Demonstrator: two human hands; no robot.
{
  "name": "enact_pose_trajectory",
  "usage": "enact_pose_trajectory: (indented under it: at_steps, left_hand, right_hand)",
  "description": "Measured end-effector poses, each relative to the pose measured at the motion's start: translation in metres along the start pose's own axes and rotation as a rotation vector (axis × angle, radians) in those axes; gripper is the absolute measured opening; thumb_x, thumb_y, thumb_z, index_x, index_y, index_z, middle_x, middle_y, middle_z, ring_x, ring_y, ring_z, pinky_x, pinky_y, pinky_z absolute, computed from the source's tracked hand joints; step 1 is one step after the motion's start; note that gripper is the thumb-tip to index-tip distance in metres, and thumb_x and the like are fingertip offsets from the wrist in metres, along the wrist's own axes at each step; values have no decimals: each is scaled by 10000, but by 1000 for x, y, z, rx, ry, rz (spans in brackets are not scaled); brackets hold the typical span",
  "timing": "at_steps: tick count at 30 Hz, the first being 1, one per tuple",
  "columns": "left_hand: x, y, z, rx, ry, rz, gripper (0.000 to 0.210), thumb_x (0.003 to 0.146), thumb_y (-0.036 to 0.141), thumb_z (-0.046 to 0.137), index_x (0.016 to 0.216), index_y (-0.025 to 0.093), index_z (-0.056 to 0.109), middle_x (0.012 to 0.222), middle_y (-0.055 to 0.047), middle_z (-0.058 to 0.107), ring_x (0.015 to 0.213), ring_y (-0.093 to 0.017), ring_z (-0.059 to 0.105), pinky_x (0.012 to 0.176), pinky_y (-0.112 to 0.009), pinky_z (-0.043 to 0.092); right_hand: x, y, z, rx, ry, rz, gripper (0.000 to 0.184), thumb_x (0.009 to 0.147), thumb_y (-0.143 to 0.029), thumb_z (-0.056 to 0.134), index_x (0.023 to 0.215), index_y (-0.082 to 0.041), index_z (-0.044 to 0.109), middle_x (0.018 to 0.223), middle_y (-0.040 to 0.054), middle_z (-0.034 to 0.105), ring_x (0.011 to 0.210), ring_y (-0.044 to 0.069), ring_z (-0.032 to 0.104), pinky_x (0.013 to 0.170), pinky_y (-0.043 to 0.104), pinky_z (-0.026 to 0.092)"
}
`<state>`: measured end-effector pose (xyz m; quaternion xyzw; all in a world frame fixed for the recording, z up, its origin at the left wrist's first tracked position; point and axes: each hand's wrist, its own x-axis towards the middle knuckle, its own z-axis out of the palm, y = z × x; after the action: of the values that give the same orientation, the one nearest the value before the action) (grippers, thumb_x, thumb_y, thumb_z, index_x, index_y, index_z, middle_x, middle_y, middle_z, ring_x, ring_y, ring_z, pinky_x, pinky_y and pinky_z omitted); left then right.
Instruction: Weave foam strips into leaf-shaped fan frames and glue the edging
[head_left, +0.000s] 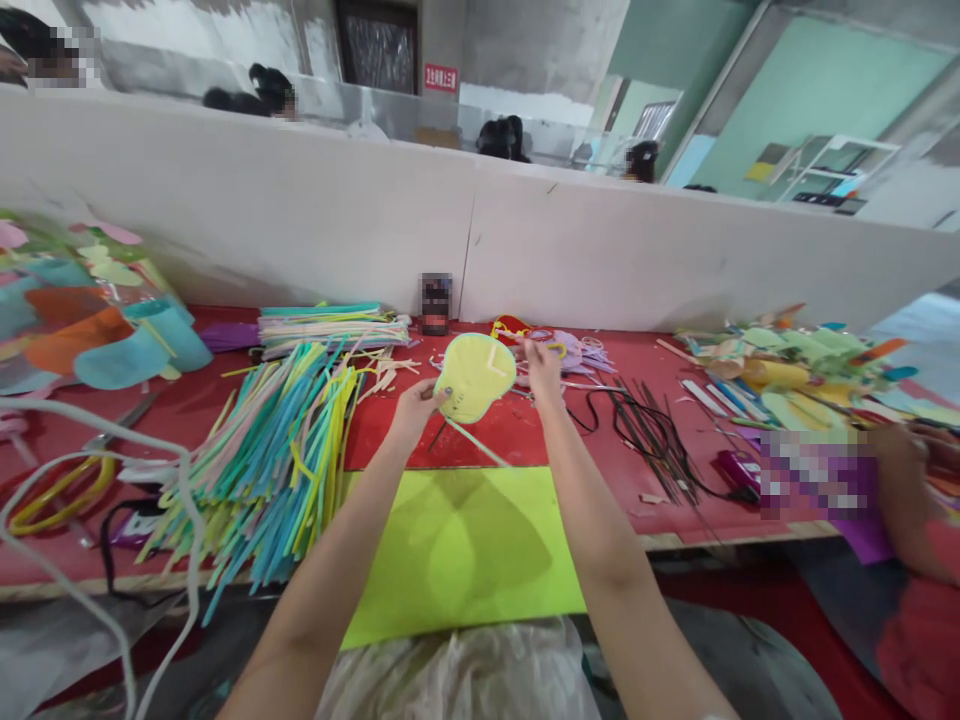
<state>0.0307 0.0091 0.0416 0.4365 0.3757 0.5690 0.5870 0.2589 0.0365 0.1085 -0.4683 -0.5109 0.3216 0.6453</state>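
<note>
My left hand (421, 410) grips a yellow rounded cutout (476, 375) by its lower left edge, thumb on its face. The cutout has a pale green rim, a whitish L-shaped mark and small dark marks near the thumb. Just right of the cutout, my right hand (541, 368) has its fingers drawn together; what they hold, if anything, I cannot make out. A thin pale strip (480, 443) slants down below the cutout. Under my forearms lies a bright yellow-green sheet (457, 560) at the red table's (480, 425) front edge.
Left stands a heap of coloured strips (262, 460), with scissors (112, 430) and a white cable (191, 500) beyond. A phone (436, 303) leans on the white partition (300, 200). Right lie dark rods (660, 440), a black cord and foam pieces (787, 370). A co-worker's arm (911, 490) is far right.
</note>
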Motion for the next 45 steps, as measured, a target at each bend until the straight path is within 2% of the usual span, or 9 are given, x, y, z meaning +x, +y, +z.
enact_pose_trajectory:
  at_steps: [2,4,7,10,14,22,36,41,45]
  left_hand:
    - [2,4,0,-1,74,77,446,591,371,759,964,153,647,947,-64,698,821,-170,649,788,-315,508]
    - [2,9,2,-11,109,126,443,600,373,751,970,157,640,939,-59,697,829,-170,649,790,-309,505]
    - [-1,16,7,-15,117,166,422,612,374,738,961,158,638,931,-54,694,844,-173,646,792,-302,504]
    - [-6,18,11,7,114,176,399,634,370,722,960,159,635,930,-53,691,848,-172,643,793,-298,501]
    - [-8,18,13,25,112,166,372,656,353,703,964,157,634,929,-54,688,850,-168,640,795,-291,495]
    - [-10,16,19,11,121,183,358,664,321,697,972,147,640,943,-73,688,824,-176,638,764,-292,495]
    - [-10,15,10,50,121,182,364,648,330,717,954,145,651,895,-62,695,792,-167,634,745,-274,484]
    - [-7,10,5,8,141,165,362,639,315,724,950,146,649,891,-59,690,785,-157,629,746,-271,486]
    - [-3,9,-4,-13,181,180,335,641,302,717,929,147,648,884,-57,687,783,-150,628,743,-266,485]
  right_hand:
    - [-6,-14,-6,-133,135,-140,371,786,-514,529,917,-198,674,871,35,664,806,182,586,808,330,442]
    - [-15,-25,-3,-278,163,-285,322,784,-485,555,910,-214,676,898,43,641,797,179,570,811,325,436]
    - [-27,-34,13,-477,28,-475,256,757,-434,625,906,-234,684,918,52,600,893,198,547,880,335,408]
    - [-30,-36,27,-596,-53,-573,210,752,-393,650,890,-238,684,920,57,574,975,220,517,920,356,382]
    - [-31,-35,32,-596,-43,-607,138,805,-350,599,816,-232,670,870,49,566,931,211,520,883,357,399]
    - [-42,-33,40,-712,-49,-659,156,828,-349,581,864,-224,667,870,49,605,873,206,521,834,359,394]
    - [-40,-28,45,-837,-106,-700,135,851,-315,553,840,-208,634,878,46,606,868,203,501,832,344,384]
    - [-37,-34,34,-703,49,-743,139,877,-295,510,852,-192,601,891,63,590,905,191,524,834,336,414]
    - [-31,-38,9,-622,353,-760,154,874,-320,514,855,-191,597,873,69,587,908,184,532,846,343,425]
